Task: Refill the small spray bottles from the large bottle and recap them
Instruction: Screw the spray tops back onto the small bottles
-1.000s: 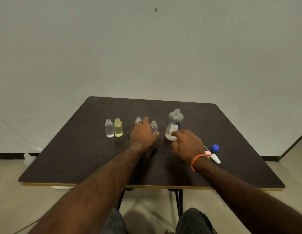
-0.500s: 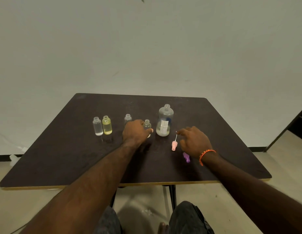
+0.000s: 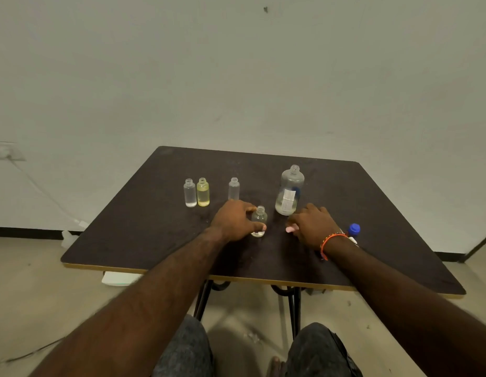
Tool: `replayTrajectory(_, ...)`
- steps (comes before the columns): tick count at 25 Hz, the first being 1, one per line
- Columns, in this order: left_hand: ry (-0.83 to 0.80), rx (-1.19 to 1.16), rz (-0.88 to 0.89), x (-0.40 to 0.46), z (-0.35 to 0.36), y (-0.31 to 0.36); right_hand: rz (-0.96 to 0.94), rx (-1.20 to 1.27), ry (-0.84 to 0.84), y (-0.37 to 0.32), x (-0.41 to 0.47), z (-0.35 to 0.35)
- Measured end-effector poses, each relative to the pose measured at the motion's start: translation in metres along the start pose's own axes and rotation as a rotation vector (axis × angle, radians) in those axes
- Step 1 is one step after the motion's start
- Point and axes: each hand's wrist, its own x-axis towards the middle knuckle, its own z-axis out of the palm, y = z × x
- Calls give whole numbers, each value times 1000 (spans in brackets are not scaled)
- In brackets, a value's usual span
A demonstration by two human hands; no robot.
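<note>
Both forearms are bare to the lower frame edge; no sleeves are visible. The right wrist carries a narrow bracelet (image 3: 329,243), mainly orange with small dark and pale segments, wrapped once around the wrist at 7 o'clock of the right hand (image 3: 312,224). The left hand (image 3: 233,220) and wrist carry nothing. Both knees, at 6 o'clock in the view, are covered by dark grey mottled fabric (image 3: 187,349).
</note>
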Motion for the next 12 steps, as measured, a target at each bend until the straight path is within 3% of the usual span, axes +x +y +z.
replayTrajectory(6,19,-49,18,-2,8,-6,129,733,558,-31,-5,-54)
replayTrajectory(9,19,-56,3,-2,7,-6,202,957,595,-40,0,-77)
replayTrajectory(12,22,-72,16,-4,8,-6,233,997,573,-47,9,-76)
